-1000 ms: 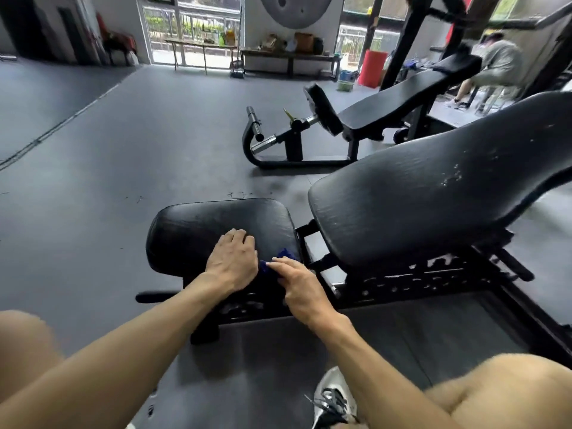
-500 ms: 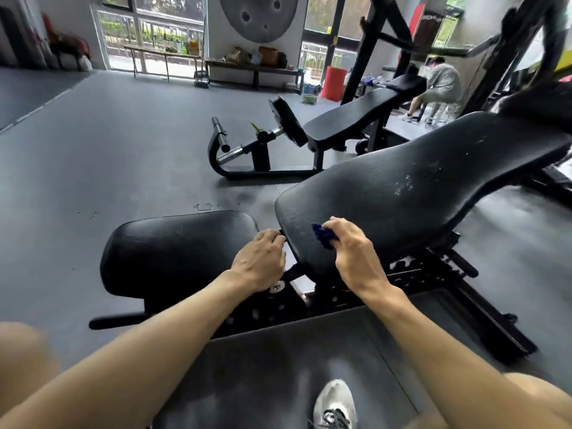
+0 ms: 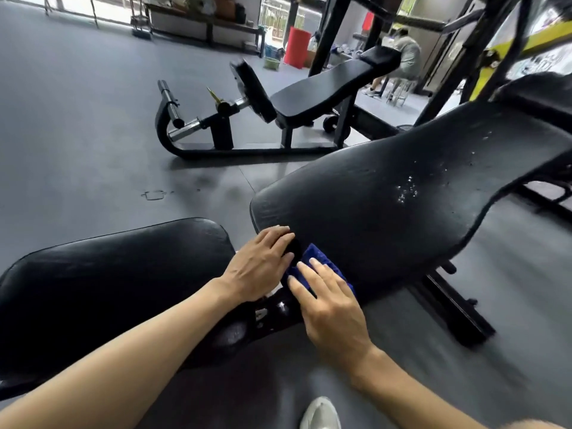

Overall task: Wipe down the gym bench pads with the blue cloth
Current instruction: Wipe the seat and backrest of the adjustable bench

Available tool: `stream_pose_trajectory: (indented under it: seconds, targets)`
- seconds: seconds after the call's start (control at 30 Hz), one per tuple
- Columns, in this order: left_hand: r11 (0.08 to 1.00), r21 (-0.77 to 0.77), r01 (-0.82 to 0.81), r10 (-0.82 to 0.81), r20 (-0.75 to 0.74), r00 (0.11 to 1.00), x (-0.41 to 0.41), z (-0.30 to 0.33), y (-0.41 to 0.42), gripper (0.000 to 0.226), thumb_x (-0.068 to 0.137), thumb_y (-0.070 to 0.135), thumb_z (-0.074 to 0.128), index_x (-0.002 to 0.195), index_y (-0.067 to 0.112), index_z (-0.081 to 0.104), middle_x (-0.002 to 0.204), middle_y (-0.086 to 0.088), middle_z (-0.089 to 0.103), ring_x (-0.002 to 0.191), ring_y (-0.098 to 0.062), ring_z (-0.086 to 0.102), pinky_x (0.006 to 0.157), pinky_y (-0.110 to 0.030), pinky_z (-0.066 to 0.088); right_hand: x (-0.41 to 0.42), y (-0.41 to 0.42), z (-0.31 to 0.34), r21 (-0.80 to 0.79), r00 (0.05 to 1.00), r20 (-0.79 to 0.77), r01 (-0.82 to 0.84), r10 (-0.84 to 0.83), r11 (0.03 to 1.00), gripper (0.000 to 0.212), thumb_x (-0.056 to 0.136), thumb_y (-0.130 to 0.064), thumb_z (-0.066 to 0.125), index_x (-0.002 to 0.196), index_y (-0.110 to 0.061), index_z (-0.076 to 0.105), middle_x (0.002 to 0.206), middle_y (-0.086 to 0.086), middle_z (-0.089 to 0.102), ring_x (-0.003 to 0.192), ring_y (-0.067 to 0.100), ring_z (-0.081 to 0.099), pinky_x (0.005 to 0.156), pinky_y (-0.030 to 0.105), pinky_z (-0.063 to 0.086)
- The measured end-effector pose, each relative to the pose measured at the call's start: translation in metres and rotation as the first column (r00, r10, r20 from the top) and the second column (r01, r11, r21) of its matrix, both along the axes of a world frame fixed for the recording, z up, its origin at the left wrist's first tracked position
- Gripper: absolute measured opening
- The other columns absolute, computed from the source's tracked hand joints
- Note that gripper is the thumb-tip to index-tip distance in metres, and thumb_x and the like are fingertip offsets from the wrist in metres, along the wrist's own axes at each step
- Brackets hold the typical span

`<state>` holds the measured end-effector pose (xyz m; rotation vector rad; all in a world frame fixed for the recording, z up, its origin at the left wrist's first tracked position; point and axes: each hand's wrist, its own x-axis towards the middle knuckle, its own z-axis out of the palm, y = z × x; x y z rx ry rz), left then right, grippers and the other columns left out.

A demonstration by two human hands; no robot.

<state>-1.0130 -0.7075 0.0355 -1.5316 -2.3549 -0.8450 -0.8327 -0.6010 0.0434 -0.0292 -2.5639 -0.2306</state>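
On the back pad (image 3: 387, 212), flat right hand (image 3: 331, 308) presses blue cloth (image 3: 322, 267); left hand (image 3: 260, 267) rests open.

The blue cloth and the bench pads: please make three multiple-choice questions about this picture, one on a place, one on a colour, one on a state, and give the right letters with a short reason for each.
1. Where does the blue cloth lie?
A. On the floor
B. On the lower end of the inclined back pad
C. On the far bench

2. What colour is the barrel at the back of the room?
A. Red
B. Green
C. White

3. How does the right hand meet the cloth?
A. It hangs away from it
B. It is a fist beside it
C. It presses on it with flat, spread fingers

Answers: 1 B, the cloth shows against the pad's near end, next to the seat pad. 2 A, it stands out red near the windows. 3 C, the fingers lie straight over the cloth, while the left hand rests on the pad's edge.
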Motion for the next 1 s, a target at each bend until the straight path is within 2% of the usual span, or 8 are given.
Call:
stream_pose_trajectory:
  seconds: [0.13, 0.27, 0.37, 0.5, 0.6, 0.83, 0.9, 1.0]
  targets:
    - [0.993, 0.076, 0.088, -0.081, -0.089, 0.993, -0.003, -0.005, 0.008, 0.052, 0.107, 0.043, 0.038, 0.145, 0.012, 0.054, 0.147, -0.005, 0.052, 0.139, -0.026, 0.045, 0.116, -0.042, 0.04, 0.004, 0.033, 0.025, -0.02, 1.0, -0.022, 0.017, -0.017, 1.0, 0.03, 0.097, -0.017, 0.059, 0.124, -0.019, 0.071, 0.137, 0.003, 0.064, 0.134, 0.02, 0.054, 0.112, 0.04, 0.042]
    - [0.993, 0.052, 0.107, -0.101, -0.11, 0.989, 0.0, -0.004, 0.011, 0.053, 0.106, 0.047, 0.036, 0.15, 0.019, 0.049, 0.153, 0.0, 0.047, 0.148, -0.024, 0.034, 0.122, -0.042, 0.03, 0.006, 0.08, 0.054, -0.126, 0.954, -0.111, 0.263, -0.277, 0.957, 0.031, 0.096, -0.024, 0.061, 0.124, -0.019, 0.072, 0.133, 0.0, 0.066, 0.135, 0.02, 0.052, 0.114, 0.044, 0.039]
    - [0.994, 0.031, 0.105, -0.103, -0.049, 0.993, 0.001, -0.007, 0.013, 0.057, 0.106, 0.049, 0.035, 0.152, 0.018, 0.045, 0.156, 0.001, 0.043, 0.151, -0.022, 0.029, 0.122, -0.044, 0.029, -0.008, 0.057, 0.042, -0.209, 0.897, -0.148, 0.383, -0.416, 0.9, 0.03, 0.096, -0.017, 0.064, 0.125, -0.015, 0.071, 0.133, 0.005, 0.066, 0.136, 0.023, 0.051, 0.11, 0.042, 0.044]
    - [0.987, 0.019, 0.162, -0.161, -0.06, 0.985, -0.006, -0.012, 0.013, 0.056, 0.103, 0.039, 0.038, 0.154, 0.016, 0.043, 0.157, -0.001, 0.042, 0.151, -0.024, 0.03, 0.122, -0.045, 0.031, -0.016, -0.004, 0.007, -0.148, 0.948, -0.128, 0.274, -0.293, 0.95, 0.032, 0.096, -0.013, 0.062, 0.127, -0.013, 0.069, 0.135, 0.006, 0.065, 0.134, 0.024, 0.054, 0.112, 0.039, 0.043]
    - [0.978, 0.006, 0.208, -0.206, -0.085, 0.975, -0.012, -0.012, 0.009, 0.057, 0.102, 0.035, 0.037, 0.156, 0.015, 0.04, 0.16, -0.002, 0.039, 0.152, -0.024, 0.028, 0.122, -0.044, 0.03, -0.005, 0.011, 0.014, -0.031, 0.987, -0.057, 0.146, -0.148, 0.989, 0.032, 0.095, -0.015, 0.062, 0.126, -0.015, 0.07, 0.135, 0.005, 0.065, 0.133, 0.021, 0.055, 0.111, 0.037, 0.044]
    - [0.976, 0.004, 0.216, -0.215, -0.079, 0.973, -0.013, -0.013, 0.005, 0.058, 0.107, 0.044, 0.031, 0.158, 0.016, 0.036, 0.162, 0.0, 0.036, 0.154, -0.021, 0.021, 0.126, -0.04, 0.022, -0.008, 0.079, 0.054, -0.137, 0.847, -0.118, 0.503, -0.519, 0.853, 0.035, 0.095, -0.011, 0.061, 0.13, -0.006, 0.065, 0.135, 0.016, 0.063, 0.135, 0.032, 0.052, 0.115, 0.044, 0.039]
    - [0.974, 0.025, 0.224, -0.222, -0.062, 0.973, -0.014, -0.015, 0.006, 0.057, 0.107, 0.043, 0.032, 0.157, 0.016, 0.038, 0.161, 0.0, 0.037, 0.154, -0.022, 0.022, 0.126, -0.039, 0.022, -0.024, 0.045, 0.037, -0.166, 0.85, -0.133, 0.488, -0.51, 0.857, 0.037, 0.095, -0.015, 0.052, 0.129, -0.007, 0.066, 0.135, 0.015, 0.063, 0.134, 0.032, 0.052, 0.115, 0.043, 0.039]
    - [0.963, 0.038, 0.267, -0.264, -0.066, 0.962, -0.018, -0.016, 0.007, 0.057, 0.105, 0.037, 0.038, 0.156, 0.013, 0.039, 0.161, -0.003, 0.038, 0.154, -0.023, 0.024, 0.126, -0.038, 0.021, -0.032, -0.009, 0.009, -0.156, 0.943, -0.074, 0.311, -0.325, 0.937, 0.038, 0.093, -0.015, 0.055, 0.128, -0.01, 0.068, 0.136, 0.011, 0.064, 0.133, 0.029, 0.054, 0.112, 0.041, 0.043]
